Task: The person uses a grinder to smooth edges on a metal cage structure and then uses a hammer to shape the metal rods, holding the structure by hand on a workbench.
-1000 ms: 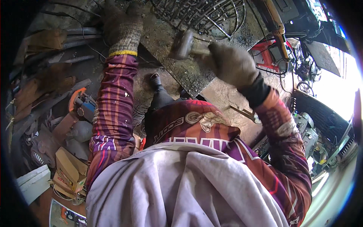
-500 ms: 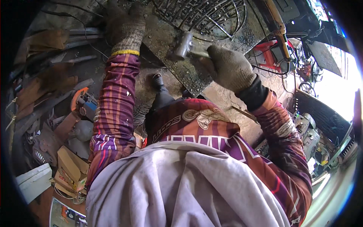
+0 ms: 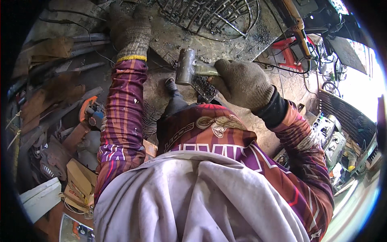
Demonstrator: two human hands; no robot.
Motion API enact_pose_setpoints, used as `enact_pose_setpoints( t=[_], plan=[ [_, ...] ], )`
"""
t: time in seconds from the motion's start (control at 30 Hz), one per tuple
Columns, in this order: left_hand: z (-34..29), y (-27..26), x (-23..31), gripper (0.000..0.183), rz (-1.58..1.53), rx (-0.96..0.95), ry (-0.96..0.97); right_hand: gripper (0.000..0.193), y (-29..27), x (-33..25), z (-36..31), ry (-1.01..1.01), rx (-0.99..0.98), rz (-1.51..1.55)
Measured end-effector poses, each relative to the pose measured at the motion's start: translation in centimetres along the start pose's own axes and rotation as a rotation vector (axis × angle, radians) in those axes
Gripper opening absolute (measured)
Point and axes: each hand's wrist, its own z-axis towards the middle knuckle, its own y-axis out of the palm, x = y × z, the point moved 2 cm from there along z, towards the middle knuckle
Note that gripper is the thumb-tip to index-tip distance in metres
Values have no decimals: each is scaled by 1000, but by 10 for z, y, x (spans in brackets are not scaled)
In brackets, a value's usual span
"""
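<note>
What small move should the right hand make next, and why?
Probably swing the hammer slightly forward: the right hand grips its handle, and in this view its head overlaps the near edge of the metal plate, short of the curved rods.

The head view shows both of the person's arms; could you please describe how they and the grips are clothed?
The left grip wears a flecked grey knit glove with a yellow edge; the right grip wears a brownish-grey knit glove with a black cuff. Both long sleeves are maroon and orange; the left is striped, with white-and-purple markings near the elbow.
</note>
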Motion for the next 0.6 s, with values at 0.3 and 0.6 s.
enact_pose_setpoints(
  t=[0.3,0.6],
  plan=[
    [2,1,1,86,9,5,15,37,2,27,15,52,68,-60],
    [4,8,-1,86,24,8,2,35,2,33,24,3,84,-91]
  ],
)
